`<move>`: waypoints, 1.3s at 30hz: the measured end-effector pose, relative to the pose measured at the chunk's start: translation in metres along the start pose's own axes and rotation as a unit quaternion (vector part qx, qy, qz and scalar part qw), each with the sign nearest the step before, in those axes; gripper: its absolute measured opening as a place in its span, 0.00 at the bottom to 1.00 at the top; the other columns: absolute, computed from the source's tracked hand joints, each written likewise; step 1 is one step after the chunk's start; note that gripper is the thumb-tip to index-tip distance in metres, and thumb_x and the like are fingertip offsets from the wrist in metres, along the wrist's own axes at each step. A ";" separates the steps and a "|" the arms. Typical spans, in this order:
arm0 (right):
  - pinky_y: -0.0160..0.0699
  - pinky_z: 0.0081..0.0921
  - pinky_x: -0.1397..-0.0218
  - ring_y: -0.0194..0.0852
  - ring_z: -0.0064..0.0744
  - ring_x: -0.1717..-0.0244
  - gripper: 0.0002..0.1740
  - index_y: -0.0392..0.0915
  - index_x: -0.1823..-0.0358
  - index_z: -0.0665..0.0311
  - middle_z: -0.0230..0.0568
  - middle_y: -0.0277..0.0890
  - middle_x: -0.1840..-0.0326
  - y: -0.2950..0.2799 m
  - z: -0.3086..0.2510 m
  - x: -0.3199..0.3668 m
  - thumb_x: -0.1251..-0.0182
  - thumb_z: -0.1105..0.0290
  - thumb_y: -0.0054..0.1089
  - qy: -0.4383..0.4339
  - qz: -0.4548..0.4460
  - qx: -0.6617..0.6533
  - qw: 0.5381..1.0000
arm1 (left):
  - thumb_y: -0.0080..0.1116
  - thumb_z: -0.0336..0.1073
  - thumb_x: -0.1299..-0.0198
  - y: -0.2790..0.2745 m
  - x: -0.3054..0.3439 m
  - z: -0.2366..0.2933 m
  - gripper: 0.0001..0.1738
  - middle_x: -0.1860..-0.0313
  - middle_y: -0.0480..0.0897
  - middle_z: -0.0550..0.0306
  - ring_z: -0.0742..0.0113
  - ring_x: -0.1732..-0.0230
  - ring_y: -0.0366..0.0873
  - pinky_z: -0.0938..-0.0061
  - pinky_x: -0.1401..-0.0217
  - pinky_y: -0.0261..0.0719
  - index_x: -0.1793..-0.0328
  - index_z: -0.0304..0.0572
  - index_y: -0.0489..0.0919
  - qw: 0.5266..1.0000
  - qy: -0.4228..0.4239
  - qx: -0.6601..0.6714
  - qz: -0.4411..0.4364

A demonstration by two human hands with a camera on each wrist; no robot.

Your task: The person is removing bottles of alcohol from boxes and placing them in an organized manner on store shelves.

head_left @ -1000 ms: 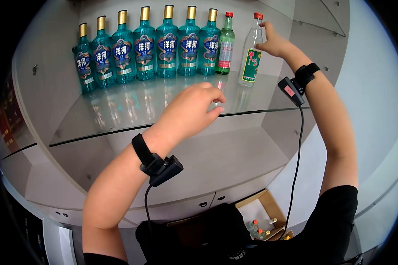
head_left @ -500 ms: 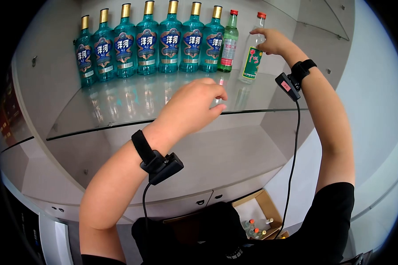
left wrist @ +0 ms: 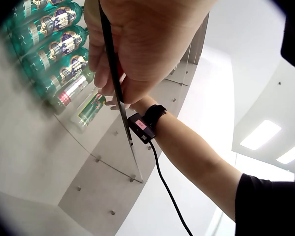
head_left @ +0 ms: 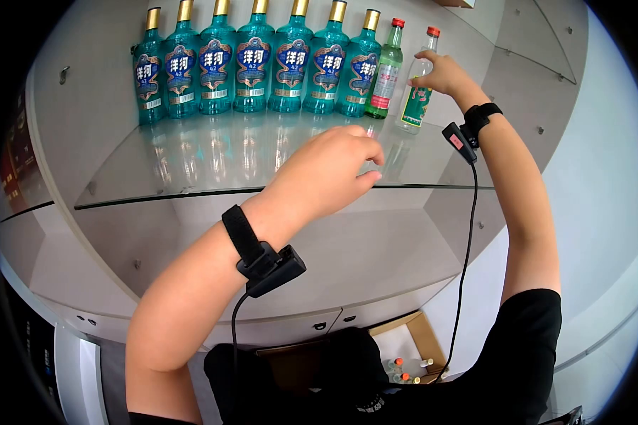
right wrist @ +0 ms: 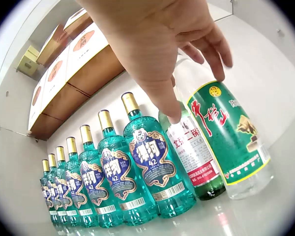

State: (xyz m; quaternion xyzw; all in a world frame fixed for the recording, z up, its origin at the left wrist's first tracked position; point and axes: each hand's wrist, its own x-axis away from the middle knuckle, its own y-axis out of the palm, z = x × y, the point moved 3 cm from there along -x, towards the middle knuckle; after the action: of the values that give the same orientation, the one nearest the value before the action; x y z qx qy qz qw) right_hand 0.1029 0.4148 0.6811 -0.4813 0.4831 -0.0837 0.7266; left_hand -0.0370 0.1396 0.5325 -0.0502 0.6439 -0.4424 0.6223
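On the glass shelf (head_left: 213,166), a clear bottle (head_left: 414,110) with a red cap and green label stands at the right end of a row. My right hand (head_left: 448,76) holds it around the shoulder from above, thumb on the side facing the green bottle (head_left: 385,81), fingers (right wrist: 214,51) curled over the other side. Over the shelf's front edge hovers my left hand (head_left: 333,166), its fingers loosely bent around nothing. The left wrist view shows the dark glass edge crossing in front of that hand (left wrist: 147,44). Several teal bottles (head_left: 290,67) with gold caps line up further left.
Boxes with round emblems (right wrist: 54,73) sit on a higher level. Below the shelf is a cabinet board (head_left: 319,244) with doors under it. On the floor, a cardboard carton (head_left: 427,333) contains several bottles (head_left: 395,366). A black cable (head_left: 466,241) hangs from the right wrist camera.
My right hand has shifted lower on the clear bottle, which now stands slightly closer to the green one. The head view has turned a little; my left hand keeps its pose.
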 end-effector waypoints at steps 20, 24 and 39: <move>0.81 0.44 0.38 0.78 0.68 0.46 0.45 0.62 0.29 0.45 0.70 0.64 0.38 0.028 0.006 -0.009 0.47 0.66 0.79 0.018 0.020 0.036 0.999 | 0.66 0.34 0.39 0.003 0.002 -0.001 0.08 0.57 0.82 0.52 0.50 0.52 0.80 0.61 0.48 0.79 0.56 0.43 0.84 1.000 0.012 0.004 0.019; 0.86 0.42 0.42 0.83 0.65 0.52 0.45 0.63 0.28 0.46 0.68 0.59 0.35 0.043 0.012 -0.022 0.47 0.71 0.78 0.024 0.038 0.018 0.999 | 0.66 0.34 0.39 0.002 0.002 0.000 0.07 0.57 0.82 0.52 0.50 0.52 0.80 0.61 0.48 0.79 0.56 0.43 0.85 1.000 0.007 0.006 0.016; 0.75 0.45 0.31 0.69 0.70 0.34 0.54 0.55 0.21 0.43 0.76 0.55 0.30 0.064 0.026 -0.034 0.48 0.73 0.76 0.015 0.013 -0.066 0.998 | 0.65 0.34 0.38 0.001 0.002 0.002 0.07 0.57 0.82 0.52 0.49 0.53 0.80 0.61 0.48 0.79 0.56 0.42 0.85 1.000 -0.002 0.003 0.001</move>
State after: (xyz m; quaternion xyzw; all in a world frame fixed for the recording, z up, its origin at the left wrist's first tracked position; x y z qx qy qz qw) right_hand 0.0832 0.4840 0.6540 -0.5207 0.5044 -0.0494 0.6870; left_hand -0.0354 0.1385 0.5307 -0.0486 0.6417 -0.4437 0.6237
